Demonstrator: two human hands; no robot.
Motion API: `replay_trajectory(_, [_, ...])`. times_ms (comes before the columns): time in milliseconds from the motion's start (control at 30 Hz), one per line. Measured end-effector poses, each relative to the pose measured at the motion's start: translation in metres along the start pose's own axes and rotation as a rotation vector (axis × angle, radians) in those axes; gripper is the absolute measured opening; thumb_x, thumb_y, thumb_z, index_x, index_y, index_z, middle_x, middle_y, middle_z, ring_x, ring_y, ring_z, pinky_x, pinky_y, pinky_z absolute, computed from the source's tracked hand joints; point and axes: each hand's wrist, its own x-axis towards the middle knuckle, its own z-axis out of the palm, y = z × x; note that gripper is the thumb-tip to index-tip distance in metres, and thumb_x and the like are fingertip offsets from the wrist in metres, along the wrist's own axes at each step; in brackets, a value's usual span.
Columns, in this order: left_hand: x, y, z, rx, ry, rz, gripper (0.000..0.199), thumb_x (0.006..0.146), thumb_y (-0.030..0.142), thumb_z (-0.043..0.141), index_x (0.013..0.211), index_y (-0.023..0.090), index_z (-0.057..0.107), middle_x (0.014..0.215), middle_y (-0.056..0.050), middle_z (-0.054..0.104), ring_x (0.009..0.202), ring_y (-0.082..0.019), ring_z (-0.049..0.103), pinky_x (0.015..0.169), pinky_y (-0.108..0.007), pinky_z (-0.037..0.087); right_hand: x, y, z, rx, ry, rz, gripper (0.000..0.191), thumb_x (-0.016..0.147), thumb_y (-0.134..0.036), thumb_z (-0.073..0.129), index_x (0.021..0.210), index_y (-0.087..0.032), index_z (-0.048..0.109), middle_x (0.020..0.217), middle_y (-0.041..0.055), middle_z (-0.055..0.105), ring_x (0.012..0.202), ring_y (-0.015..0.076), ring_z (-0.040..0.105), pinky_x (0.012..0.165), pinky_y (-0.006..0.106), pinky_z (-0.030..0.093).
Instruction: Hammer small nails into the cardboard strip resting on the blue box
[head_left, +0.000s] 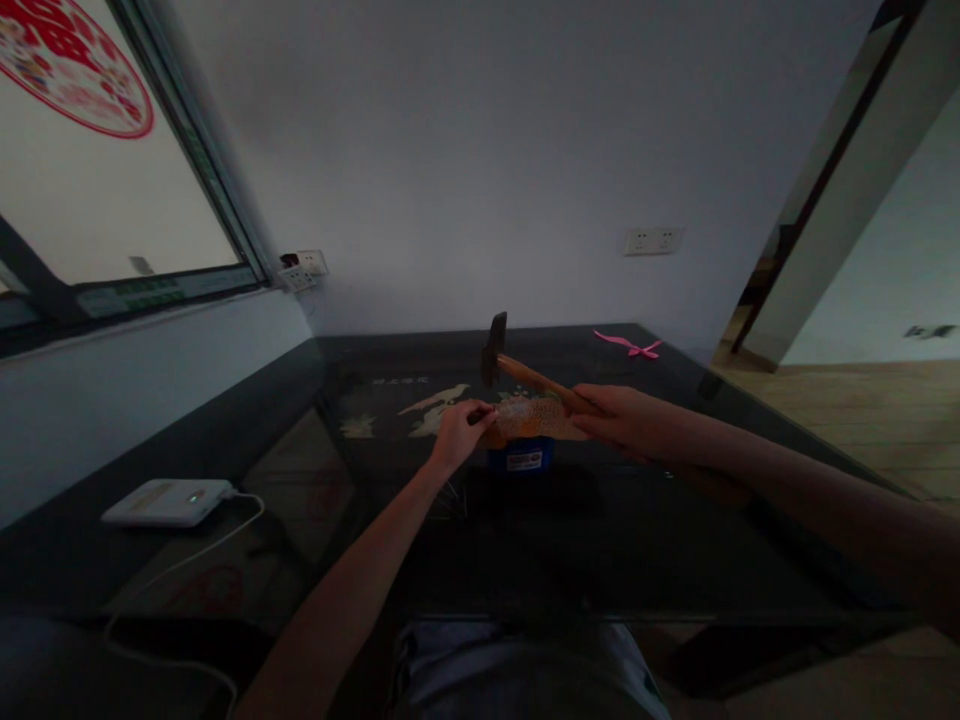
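A hammer (534, 378) with a wooden handle is held in my right hand (622, 415), its dark metal head raised above the table to the left. Under it lies a flat, light brown piece with a mottled, speckled surface (529, 415), resting on top of a blue container (521, 458) with a white label. My left hand (456, 435) is at the left end of this piece, thumb and fingers pinched together at its edge. What is between those fingertips is too small and dark to make out.
The dark glossy table (300, 560) carries a white power bank (171, 502) with a cable at the left and a pink ribbon (630, 346) at the back right. A pale wall (480, 180) with sockets (652, 241) stands behind. A window is on the left.
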Motion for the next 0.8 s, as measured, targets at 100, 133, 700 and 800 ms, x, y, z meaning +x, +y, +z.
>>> replay_trajectory(100, [-0.0001,-0.0011,0.0002,0.034,-0.007,-0.002,0.010,0.076,0.023,0.063,0.076,0.014,0.066,0.076,-0.004,0.069,0.070,-0.016,0.064,0.067,-0.027,0.051,0.0003,-0.0008,0.0026,-0.004,-0.038,0.012,0.014,0.088,-0.026,0.040,0.093,-0.015,0.048,0.059,-0.0036,0.045,0.037,0.0067,0.043,0.035,0.019,0.034])
replay_trajectory(133, [-0.0001,-0.0015,0.0003,0.039,-0.011,-0.003,0.010,0.076,0.023,0.062,0.076,0.014,0.066,0.076,-0.005,0.068,0.070,-0.016,0.063,0.067,-0.027,0.051,-0.0002,-0.0008,0.0024,-0.004,-0.045,0.015,0.015,0.088,-0.026,0.041,0.094,-0.015,0.049,0.059,-0.0034,0.046,0.037,0.0070,0.043,0.036,0.020,0.034])
replay_trajectory(700, [-0.0004,-0.0012,0.0003,0.047,-0.029,0.014,0.010,0.077,0.024,0.060,0.077,0.015,0.065,0.077,-0.004,0.068,0.070,-0.015,0.064,0.067,-0.026,0.050,-0.0029,-0.0003,0.0021,-0.123,0.090,-0.031,0.018,0.087,-0.027,0.040,0.090,-0.014,0.053,0.064,0.0008,0.055,0.046,0.0089,0.047,0.043,0.020,0.035])
replay_trajectory(800, [0.0005,-0.0004,-0.0005,0.052,-0.044,-0.001,0.010,0.077,0.024,0.061,0.077,0.015,0.066,0.077,-0.005,0.068,0.070,-0.016,0.064,0.067,-0.027,0.050,-0.0023,-0.0001,0.0039,-0.129,0.073,-0.066,0.020,0.087,-0.026,0.041,0.094,-0.014,0.054,0.066,0.0014,0.056,0.045,0.0089,0.047,0.043,0.021,0.035])
